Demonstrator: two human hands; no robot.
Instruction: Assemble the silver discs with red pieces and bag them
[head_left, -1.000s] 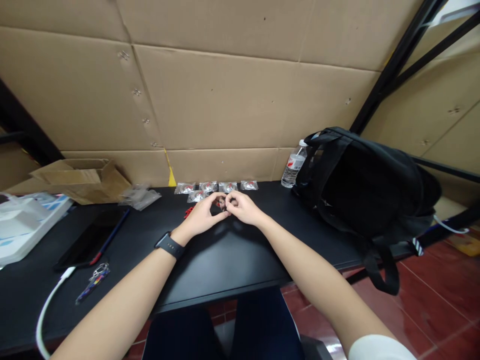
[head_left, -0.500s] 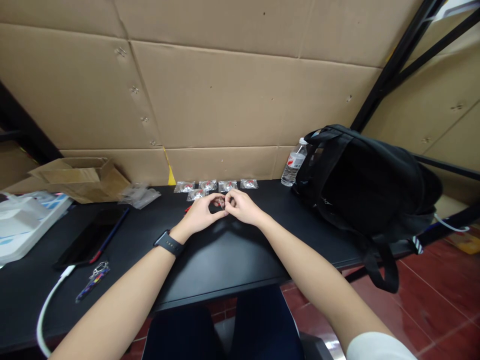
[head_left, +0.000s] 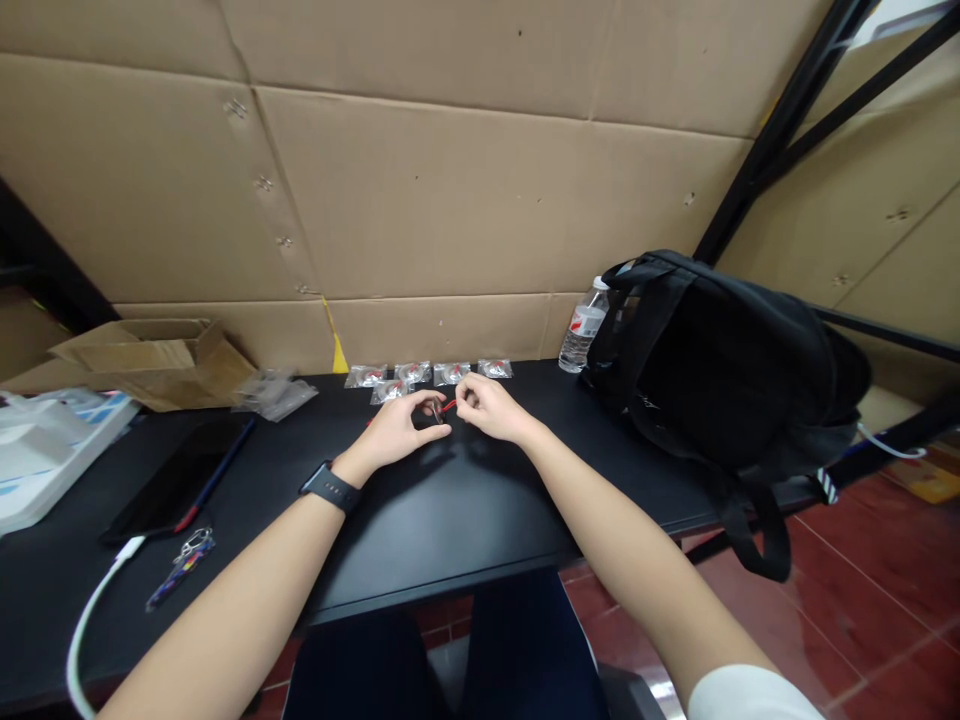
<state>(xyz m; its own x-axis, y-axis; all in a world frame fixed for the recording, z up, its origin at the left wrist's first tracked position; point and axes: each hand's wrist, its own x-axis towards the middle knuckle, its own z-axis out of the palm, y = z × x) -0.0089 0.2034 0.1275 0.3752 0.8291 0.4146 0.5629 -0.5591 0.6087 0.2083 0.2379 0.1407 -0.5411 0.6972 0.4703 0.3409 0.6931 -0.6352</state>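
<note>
Both of my hands meet over the black table. My left hand (head_left: pixel 401 428), with a dark watch on its wrist, is curled around a small shiny roundish thing (head_left: pixel 438 411). A short red cord (head_left: pixel 450 405) runs from that thing to my right hand (head_left: pixel 489 408), whose fingers pinch its end. The grip itself is partly hidden by the fingers. Just behind the hands lie several small clear packets (head_left: pixel 451 374), each with something round and red inside. A bit of red also shows at the left hand's outer edge.
A water bottle (head_left: pixel 583 328) and a black backpack (head_left: pixel 720 360) stand at right. On the left are an open paper bag (head_left: pixel 161 365), clear plastic wrappers (head_left: pixel 277 394), a phone (head_left: pixel 180 478) on a white cable, a keychain (head_left: pixel 182 568) and a white power strip (head_left: pixel 82 455). Cardboard walls the back.
My right hand has drawn slightly away to the right from my left hand, and the red cord now shows stretched between them. The view has shifted a little.
</note>
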